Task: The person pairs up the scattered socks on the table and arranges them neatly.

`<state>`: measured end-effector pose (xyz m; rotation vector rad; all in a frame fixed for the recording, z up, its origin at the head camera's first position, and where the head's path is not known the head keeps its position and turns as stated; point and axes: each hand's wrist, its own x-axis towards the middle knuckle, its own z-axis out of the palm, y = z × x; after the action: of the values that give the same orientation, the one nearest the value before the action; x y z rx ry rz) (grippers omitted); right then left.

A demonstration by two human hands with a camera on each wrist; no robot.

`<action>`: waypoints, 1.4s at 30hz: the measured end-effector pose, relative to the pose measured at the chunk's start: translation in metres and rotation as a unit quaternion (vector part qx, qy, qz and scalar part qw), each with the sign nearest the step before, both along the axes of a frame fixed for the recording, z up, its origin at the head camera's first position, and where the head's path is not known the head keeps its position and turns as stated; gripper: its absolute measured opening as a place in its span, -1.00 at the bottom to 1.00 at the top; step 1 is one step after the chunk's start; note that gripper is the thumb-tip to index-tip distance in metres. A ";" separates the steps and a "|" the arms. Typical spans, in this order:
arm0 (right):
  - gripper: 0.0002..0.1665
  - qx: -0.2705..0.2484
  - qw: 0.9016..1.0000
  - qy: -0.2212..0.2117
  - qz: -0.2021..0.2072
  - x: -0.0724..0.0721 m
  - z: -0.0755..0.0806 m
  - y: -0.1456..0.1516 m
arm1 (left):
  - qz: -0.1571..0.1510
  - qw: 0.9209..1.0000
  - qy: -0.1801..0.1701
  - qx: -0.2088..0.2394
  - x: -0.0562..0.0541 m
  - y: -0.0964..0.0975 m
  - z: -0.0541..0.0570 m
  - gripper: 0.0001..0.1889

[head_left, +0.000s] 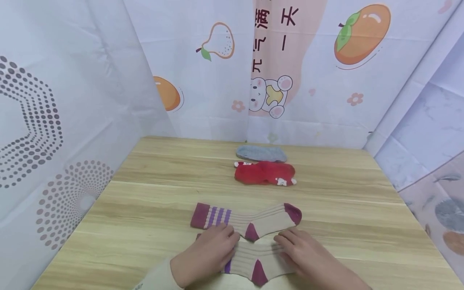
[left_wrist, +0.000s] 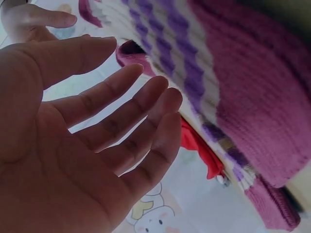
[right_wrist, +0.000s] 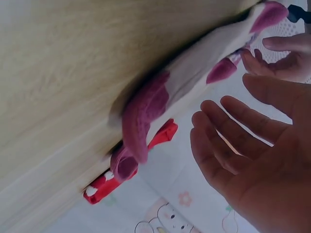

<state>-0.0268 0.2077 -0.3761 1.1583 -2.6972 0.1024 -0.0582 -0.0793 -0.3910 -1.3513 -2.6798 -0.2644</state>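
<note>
Two cream socks with maroon cuffs, heels and toes and purple stripes lie flat, one behind the other. My left hand is over the cuff end of the near sock and hides much of its striped part. Over the toe end of that sock is my right hand. In the head view the fingertips of both hands come close to the lower edge of the far sock. Both wrist views show the fingers loosely bent, with nothing between thumb and fingers.
Behind the striped socks, a red sock bundle with white figures lies on the wood-grain table. A folded grey sock lies just behind it. Printed curtains hang along the table's back and left side.
</note>
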 end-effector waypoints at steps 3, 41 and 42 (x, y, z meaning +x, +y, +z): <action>-0.48 0.026 1.000 0.011 0.012 -0.003 -0.004 -0.003 | 0.005 1.000 0.004 -0.005 0.000 0.001 -0.002 -0.94; -0.65 -0.061 0.998 -0.033 -0.011 -0.012 0.006 0.006 | -0.010 0.979 -0.183 0.089 -0.021 -0.024 0.006 -0.86; -0.65 -0.069 0.997 -0.030 -0.009 -0.014 0.007 0.007 | -0.012 0.977 -0.191 0.094 -0.023 -0.025 0.009 -0.90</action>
<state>-0.0411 0.2143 -0.3688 1.1078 -2.7024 0.3204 -0.0808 -0.1048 -0.3823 -1.3929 -2.8398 -0.8377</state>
